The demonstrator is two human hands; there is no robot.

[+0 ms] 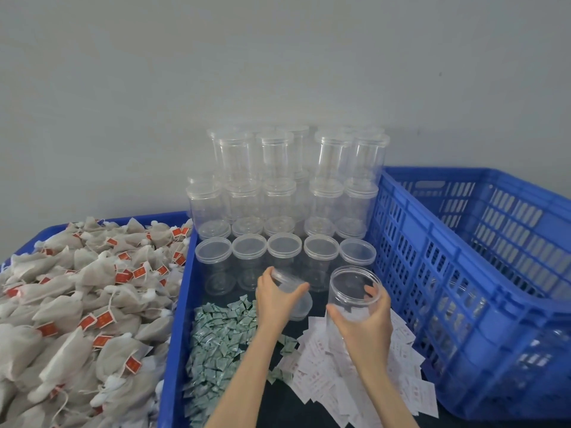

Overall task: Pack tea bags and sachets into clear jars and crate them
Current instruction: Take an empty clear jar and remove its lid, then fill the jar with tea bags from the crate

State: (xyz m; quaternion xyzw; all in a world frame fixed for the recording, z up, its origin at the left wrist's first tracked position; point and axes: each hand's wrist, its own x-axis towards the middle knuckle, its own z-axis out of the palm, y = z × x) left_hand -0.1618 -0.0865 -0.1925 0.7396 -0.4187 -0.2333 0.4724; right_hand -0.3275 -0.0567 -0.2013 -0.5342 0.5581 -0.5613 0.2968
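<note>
We see right hand (366, 322) wrapped round open clear jar (352, 296), fingers curled over rim, thumb on near wall; jar held above white sachets (355, 378). Left hand (276, 299) grips clear lid (285, 278), tilted, just beside jar. Green sachets (216, 344) piled left of white ones. Tea bags (80, 304) heaped in left tray (173, 319). Lidded jars (284, 186) stacked behind. We note blue crate (457, 288) at right.

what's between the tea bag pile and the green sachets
In the head view, only the blue tray wall lies between them: the tea bags are heaped on its left, the green sachets on its right.
</note>
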